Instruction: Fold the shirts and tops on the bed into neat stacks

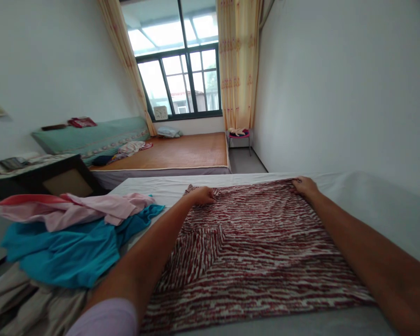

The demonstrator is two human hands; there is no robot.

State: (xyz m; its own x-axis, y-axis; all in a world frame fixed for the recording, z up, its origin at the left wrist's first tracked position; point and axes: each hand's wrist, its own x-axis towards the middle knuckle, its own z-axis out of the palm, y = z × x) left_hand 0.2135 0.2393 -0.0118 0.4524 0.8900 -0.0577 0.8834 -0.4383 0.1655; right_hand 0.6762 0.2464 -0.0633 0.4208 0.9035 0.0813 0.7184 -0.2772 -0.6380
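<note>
A red-and-white striped garment [252, 247] lies spread flat on the white bed sheet [371, 205] in front of me. My left hand [203, 195] is closed on its far left corner, where the cloth bunches a little. My right hand [304, 185] grips the far right corner. Both arms reach out across the garment.
A heap of clothes lies at the left: a pink piece [77, 210] on a teal one [73, 252], beige cloth [28, 303] beneath. Beyond stand a dark bedside table [45, 177], a second bed with a bamboo mat [178, 151], a small stool [240, 135] and a curtained window [182, 79].
</note>
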